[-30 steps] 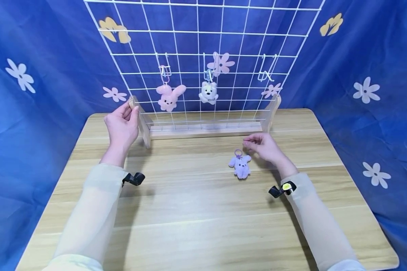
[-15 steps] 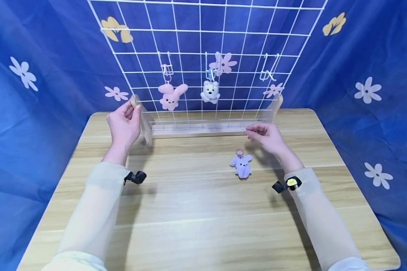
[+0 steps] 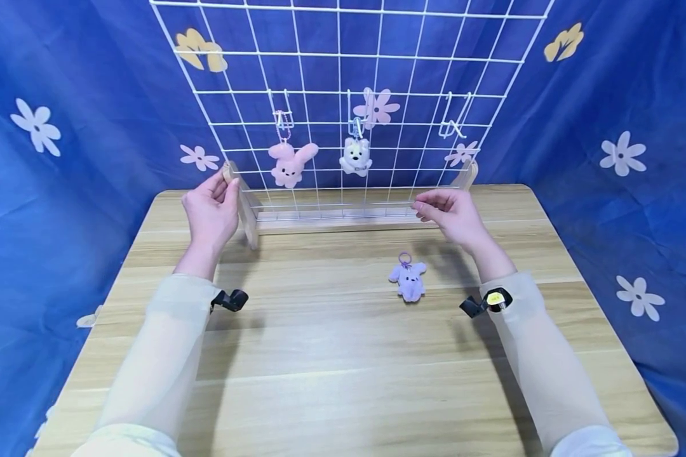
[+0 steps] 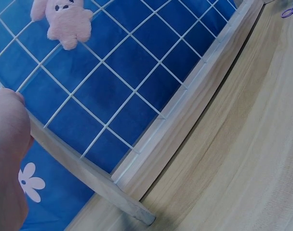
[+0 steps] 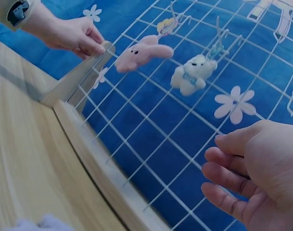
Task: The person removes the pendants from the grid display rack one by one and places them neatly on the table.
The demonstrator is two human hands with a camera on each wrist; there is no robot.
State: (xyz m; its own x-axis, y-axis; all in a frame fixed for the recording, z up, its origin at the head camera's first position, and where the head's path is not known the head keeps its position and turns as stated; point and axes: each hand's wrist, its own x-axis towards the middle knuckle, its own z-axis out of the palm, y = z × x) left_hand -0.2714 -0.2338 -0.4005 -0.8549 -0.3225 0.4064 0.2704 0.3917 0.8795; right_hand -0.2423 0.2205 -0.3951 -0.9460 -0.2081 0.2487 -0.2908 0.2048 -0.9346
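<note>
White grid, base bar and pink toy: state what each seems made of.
White grid: probably coated metal wire; thin, straight, smooth-looking. Base bar: apparently wood, matte, with streaked pale grain. Pink toy: likely plush fabric; matte, its outline fuzzy.

The wire grid [image 3: 339,94] at the upper centre is white, its wooden stand [image 3: 246,211] pale beige. Against it show a soft pink plush [image 3: 288,167], left, and a white plush [image 3: 356,158] with a pale blue clasp [image 3: 357,127]. Right of centre, a lilac plush [image 3: 410,284] has a purple ring [image 3: 405,263]. The bench [image 3: 320,355] is light tan with darker grain streaks; the deep blue curtain [image 3: 34,241] is printed with white, pink and yellow flowers [image 3: 623,154].
</note>
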